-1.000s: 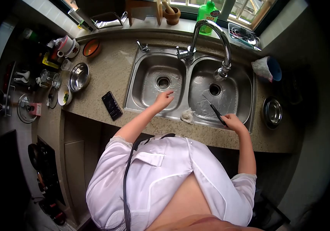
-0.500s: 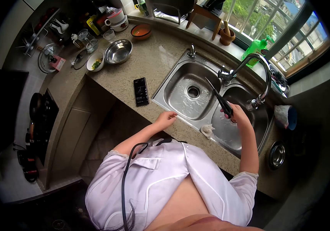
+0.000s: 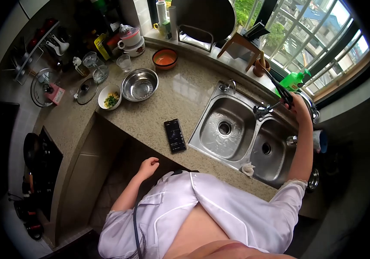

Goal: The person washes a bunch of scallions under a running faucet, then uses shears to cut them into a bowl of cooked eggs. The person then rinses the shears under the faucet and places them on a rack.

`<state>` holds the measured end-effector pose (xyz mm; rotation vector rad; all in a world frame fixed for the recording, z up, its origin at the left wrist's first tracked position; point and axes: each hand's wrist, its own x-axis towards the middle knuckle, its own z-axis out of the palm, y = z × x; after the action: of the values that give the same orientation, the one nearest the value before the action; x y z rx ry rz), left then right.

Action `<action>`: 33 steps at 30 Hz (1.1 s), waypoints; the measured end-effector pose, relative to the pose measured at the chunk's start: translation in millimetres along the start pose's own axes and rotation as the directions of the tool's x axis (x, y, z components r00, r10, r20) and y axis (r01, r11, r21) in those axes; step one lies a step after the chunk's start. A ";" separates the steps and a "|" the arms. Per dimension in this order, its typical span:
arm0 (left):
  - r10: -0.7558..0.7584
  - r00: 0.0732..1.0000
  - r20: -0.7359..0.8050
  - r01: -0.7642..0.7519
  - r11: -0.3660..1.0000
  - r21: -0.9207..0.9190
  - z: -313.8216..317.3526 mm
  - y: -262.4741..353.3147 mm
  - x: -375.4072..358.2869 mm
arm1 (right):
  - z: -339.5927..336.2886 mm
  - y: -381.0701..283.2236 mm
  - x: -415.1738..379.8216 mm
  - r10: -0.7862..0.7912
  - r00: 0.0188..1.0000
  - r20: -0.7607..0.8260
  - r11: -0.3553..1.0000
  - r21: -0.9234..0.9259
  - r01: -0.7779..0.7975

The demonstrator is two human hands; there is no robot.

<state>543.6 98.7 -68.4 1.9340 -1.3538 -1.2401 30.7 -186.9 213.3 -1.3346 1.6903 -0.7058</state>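
Note:
Up at the windowsill behind the right basin, my right hand (image 3: 298,107) is closed around a pair of black-handled scissors (image 3: 284,93). Their blades point up and left, near a small brown pot (image 3: 261,68) with a wooden stick in it. A green soap bottle (image 3: 292,82) stands just behind the scissors. My forearm and hand cover part of the tap (image 3: 267,110). My left hand (image 3: 149,166) hangs in front of the counter edge, its fingers loosely curled with nothing seen in them. The phone (image 3: 175,136) on the counter is the thing nearest to it.
The double sink (image 3: 247,151) has wet basins and a crumpled white cloth (image 3: 248,169) on its front rim. Leftward on the counter are a steel bowl (image 3: 129,88), a white bowl (image 3: 103,103) with chopped greens, an orange bowl (image 3: 164,60) and a glass lid (image 3: 85,91).
My right hand has carried the scissors from over the right basin up to the windowsill. My left hand has drawn back from the sink's front edge to the left. The view has shifted.

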 end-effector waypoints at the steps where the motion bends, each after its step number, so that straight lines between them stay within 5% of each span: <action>1: 0.000 1.000 0.005 0.000 1.000 -0.006 -6.5 -11.1 -1.2 | 0.2 -16.5 3.6 0.032 0.999 -0.027 0.999 0.025 -0.031; 4: -0.064 0.997 -0.051 0.061 0.997 -0.044 -12.5 -42.5 -0.2 | -22.3 -32.9 46.8 0.128 0.990 -0.051 0.992 0.019 -0.127; 5: -0.078 0.994 -0.075 0.073 0.995 -0.066 -10.7 -50.0 -0.4 | -19.0 -27.7 73.3 0.054 0.980 -0.192 0.984 0.179 -0.019; 6: -0.092 0.991 -0.101 0.083 0.993 -0.089 -7.1 -58.3 0.8 | -36.5 -40.5 89.6 0.228 0.972 -0.051 0.973 0.060 -0.225; 13: -0.252 0.954 -0.163 0.231 0.963 -0.135 26.4 -48.1 -9.1 | -31.0 -76.4 197.9 0.043 0.987 -0.156 0.900 0.436 0.030; 14: -0.266 0.954 -0.141 0.247 0.960 -0.134 24.0 -42.0 -11.3 | -36.0 -79.1 210.0 0.136 0.978 -0.158 0.922 0.382 -0.067; 20: -0.304 0.925 -0.229 0.292 0.952 -0.088 21.7 -51.1 -10.9 | -33.2 -97.6 252.7 0.001 0.991 -0.133 0.982 0.187 0.024; 21: -0.308 0.922 -0.233 0.298 0.951 -0.079 23.8 -51.1 -13.3 | -37.3 -109.4 254.2 0.079 0.990 -0.113 0.995 0.061 -0.073; 25: -0.355 0.915 -0.191 0.350 0.935 -0.061 26.2 -35.9 -14.1 | -62.3 -91.7 330.0 -0.095 0.973 -0.212 0.984 0.126 0.123; 30: -0.360 0.908 -0.215 0.346 0.933 -0.100 27.4 -24.2 -20.1 | -49.8 -99.8 331.0 -0.393 0.755 -0.525 0.851 -0.519 0.082; 33: -0.378 0.898 -0.225 0.377 0.925 -0.046 24.6 -23.3 -24.7 | -43.2 -98.2 335.7 -0.382 0.816 -0.433 0.900 -0.374 0.222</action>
<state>530.9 133.3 -88.4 2.3336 -0.8855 -1.1324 16.1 -538.9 224.7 -1.7863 2.0792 -1.0829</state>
